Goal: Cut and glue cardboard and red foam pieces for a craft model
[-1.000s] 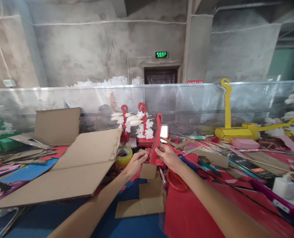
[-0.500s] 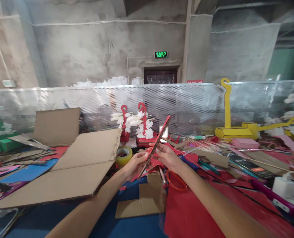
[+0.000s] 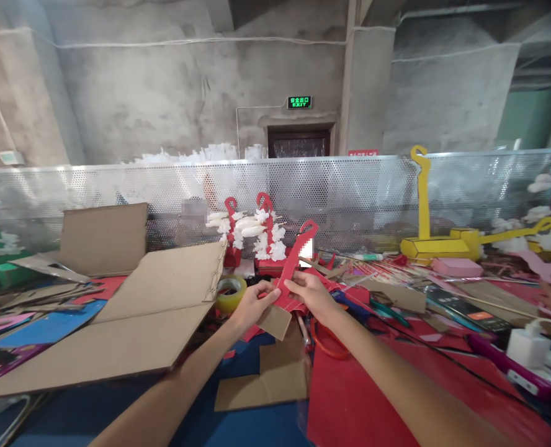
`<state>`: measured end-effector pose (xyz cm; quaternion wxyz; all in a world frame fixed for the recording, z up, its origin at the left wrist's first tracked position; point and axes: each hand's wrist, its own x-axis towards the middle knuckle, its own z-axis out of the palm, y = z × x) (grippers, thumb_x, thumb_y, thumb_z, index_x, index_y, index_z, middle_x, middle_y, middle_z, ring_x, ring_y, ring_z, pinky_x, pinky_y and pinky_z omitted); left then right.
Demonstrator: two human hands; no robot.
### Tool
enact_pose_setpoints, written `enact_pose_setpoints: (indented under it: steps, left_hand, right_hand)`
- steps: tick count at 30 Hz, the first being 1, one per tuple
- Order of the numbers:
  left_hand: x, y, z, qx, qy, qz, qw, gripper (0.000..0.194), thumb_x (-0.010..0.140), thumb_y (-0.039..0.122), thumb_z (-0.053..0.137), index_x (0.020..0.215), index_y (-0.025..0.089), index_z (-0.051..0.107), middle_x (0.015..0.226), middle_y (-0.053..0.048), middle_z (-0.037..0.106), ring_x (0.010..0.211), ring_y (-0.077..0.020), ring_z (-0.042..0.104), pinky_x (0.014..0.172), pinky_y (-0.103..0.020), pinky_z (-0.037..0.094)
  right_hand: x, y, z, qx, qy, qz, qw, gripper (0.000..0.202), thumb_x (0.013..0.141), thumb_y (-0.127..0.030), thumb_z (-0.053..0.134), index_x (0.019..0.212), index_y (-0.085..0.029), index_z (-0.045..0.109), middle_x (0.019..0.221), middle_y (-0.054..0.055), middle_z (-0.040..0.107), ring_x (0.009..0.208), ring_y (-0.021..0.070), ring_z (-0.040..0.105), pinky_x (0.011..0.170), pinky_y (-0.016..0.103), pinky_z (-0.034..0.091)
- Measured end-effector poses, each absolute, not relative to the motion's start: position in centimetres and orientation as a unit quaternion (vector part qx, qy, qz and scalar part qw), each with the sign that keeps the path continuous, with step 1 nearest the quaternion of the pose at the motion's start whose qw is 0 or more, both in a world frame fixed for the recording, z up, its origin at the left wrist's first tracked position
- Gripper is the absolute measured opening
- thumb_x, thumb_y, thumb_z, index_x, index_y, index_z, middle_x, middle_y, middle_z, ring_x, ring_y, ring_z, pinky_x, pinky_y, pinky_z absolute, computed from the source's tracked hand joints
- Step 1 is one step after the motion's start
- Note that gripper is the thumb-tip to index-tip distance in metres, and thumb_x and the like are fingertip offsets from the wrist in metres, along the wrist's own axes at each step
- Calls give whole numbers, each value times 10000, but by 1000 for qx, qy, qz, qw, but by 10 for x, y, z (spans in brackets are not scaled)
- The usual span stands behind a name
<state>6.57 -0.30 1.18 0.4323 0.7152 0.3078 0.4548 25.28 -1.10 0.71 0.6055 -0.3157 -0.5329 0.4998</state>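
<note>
The hook [image 3: 296,251] is solid red; its lower tab [image 3: 275,321] is brown. The cardboard [image 3: 164,320] is tan. The tabletop [image 3: 238,428] is blue. The tape roll [image 3: 242,295] is yellow. The stand [image 3: 436,249] is yellow with black edge lines. The screen [image 3: 350,186] is silver with a dotted hole pattern. The exit sign [image 3: 299,102] displays green characters on black.

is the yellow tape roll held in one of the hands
No, the left hand and right hand both hold the red hooked piece, while the yellow tape roll sits beside the left hand.
</note>
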Motion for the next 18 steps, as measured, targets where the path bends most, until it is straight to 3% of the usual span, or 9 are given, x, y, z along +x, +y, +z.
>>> enact_pose_setpoints:
  steps: [8, 12, 18]
  left_hand:
    - [64, -1, 11, 713, 275, 438, 473, 402, 788, 542, 783, 864, 151, 735, 834, -50, 653, 725, -168, 568, 670, -263, 436]
    - [66, 0, 9, 711, 263, 434, 486, 383, 753, 498, 833, 902, 157, 741, 859, -61, 701, 755, -186, 617, 717, -283, 468]
    - [69, 4, 6, 691, 285, 474, 466, 397, 705, 493, 871, 864, 159, 728, 766, -43, 701, 675, -167, 607, 661, -269, 453]
  right_hand:
    - [252, -7, 5, -326, -541, 458, 626, 451, 683, -527, 854, 934, -170, 741, 909, 77, 770, 775, 203, 684, 765, 340, 543]
    - [250, -12, 9, -329, -550, 448, 623, 426, 696, -510, 851, 952, -188, 742, 941, 93, 779, 844, 254, 717, 804, 384, 565]
    - [251, -11, 8, -335, -584, 427, 604, 404, 692, -442, 857, 986, -199, 725, 1014, 101, 773, 986, 280, 713, 926, 432, 542]
